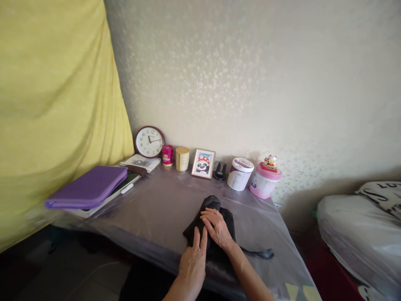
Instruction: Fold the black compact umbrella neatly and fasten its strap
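Note:
A black, soft, crumpled item (228, 218), of thin cloth or plastic, lies near the front of the table. Its exact kind cannot be made out. From its right side a dark strap-like strip (261, 253) trails over the tabletop. My left hand (192, 259) rests against the item's near side, two fingers stretched forward onto it and the others hidden. Across the top of it lies my right hand (217, 228), its fingers extended flat and pressing on the black material. Neither hand is wrapped round it.
The table (150, 217) has a shiny cover. A purple folder (90, 186) lies at left, near a clock (150, 142). Along the wall stand a pink can (168, 155), yellow tin (182, 159), framed panda picture (203, 164), black object (220, 171), white tub (240, 174) and pink tub (265, 180).

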A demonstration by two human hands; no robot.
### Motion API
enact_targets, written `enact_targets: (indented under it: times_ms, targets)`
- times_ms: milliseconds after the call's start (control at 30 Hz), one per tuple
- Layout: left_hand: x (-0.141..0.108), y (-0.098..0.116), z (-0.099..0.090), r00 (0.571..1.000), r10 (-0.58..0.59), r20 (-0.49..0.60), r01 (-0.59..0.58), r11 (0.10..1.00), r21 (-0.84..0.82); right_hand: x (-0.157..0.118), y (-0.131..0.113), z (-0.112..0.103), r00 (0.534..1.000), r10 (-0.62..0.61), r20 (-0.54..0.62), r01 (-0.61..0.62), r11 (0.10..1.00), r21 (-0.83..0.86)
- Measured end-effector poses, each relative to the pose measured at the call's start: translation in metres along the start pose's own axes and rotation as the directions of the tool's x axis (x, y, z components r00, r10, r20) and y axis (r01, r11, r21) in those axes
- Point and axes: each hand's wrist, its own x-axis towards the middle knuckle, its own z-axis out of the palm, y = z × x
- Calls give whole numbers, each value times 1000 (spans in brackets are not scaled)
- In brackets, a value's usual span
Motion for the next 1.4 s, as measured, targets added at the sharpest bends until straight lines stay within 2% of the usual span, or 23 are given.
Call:
enact_targets:
  times_ms: [233, 333, 433, 567, 633, 700, 767, 833, 867, 900, 933, 967, 1033, 1133, 1233, 1300, 1400]
  targets:
    - [2, -1, -4, 997, -9, 78, 12, 999, -37, 35, 61, 8, 994, 104, 16, -102, 989, -108]
    - [3, 0, -9, 994, -13, 109, 21, 997, -71, 48, 77, 9, 973, 230, 9, -227, 965, -132]
    - [3, 0, -13, 991, -21, 131, 31, 997, -75, 54, 85, 1, 940, 340, -38, -342, 926, -159]
    - [2, -1, -10, 994, -3, 113, 11, 997, -74, 42, 71, -18, 905, 399, -148, -422, 889, -180]
    - [2, -3, -5, 995, 16, 96, -8, 996, -86, 30, 53, -21, 924, 344, -165, -369, 916, -158]
    - [2, -4, -1, 996, 18, 90, -10, 995, -95, 19, 33, -16, 979, 173, -105, -184, 977, -107]
    - [3, -4, 0, 996, 11, 89, -2, 994, -105, 13, 21, -6, 999, 20, 27, -17, 996, -90]
    - [2, -3, 0, 996, 0, 89, 10, 994, -106, 14, 21, 0, 999, 32, 44, -27, 995, -98]
    - [2, -3, -2, 996, -4, 88, 13, 994, -105, 15, 26, 0, 993, 114, 0, -114, 989, -94]
    - [1, -2, -3, 996, -5, 89, 14, 994, -106, 17, 33, -3, 972, 228, -62, -233, 970, -74]
    - [1, -1, -5, 996, -3, 92, 13, 994, -108, 17, 41, -9, 926, 358, -122, -365, 930, -38]
    - [0, -1, -7, 995, -1, 97, 12, 994, -111, 15, 49, -17, 850, 497, -177, -503, 864, 13]
    - [-1, -1, -9, 994, 3, 107, 10, 993, -119, 5, 63, -35, 744, 627, -232, -633, 772, 54]
    - [-2, -2, -8, 994, 7, 105, 7, 992, -127, -21, 73, -54, 641, 738, -209, -735, 669, 111]
    - [-1, -3, -6, 995, 10, 95, 3, 990, -140, -42, 69, -55, 554, 824, -115, -798, 566, 209]
    - [-1, -4, -5, 996, 13, 92, 1, 989, -145, -48, 63, -50, 518, 853, -61, -814, 513, 271]
    - [-2, -5, -5, 996, 20, 84, -7, 989, -150, -45, 54, -45, 498, 867, -32, -812, 479, 334]
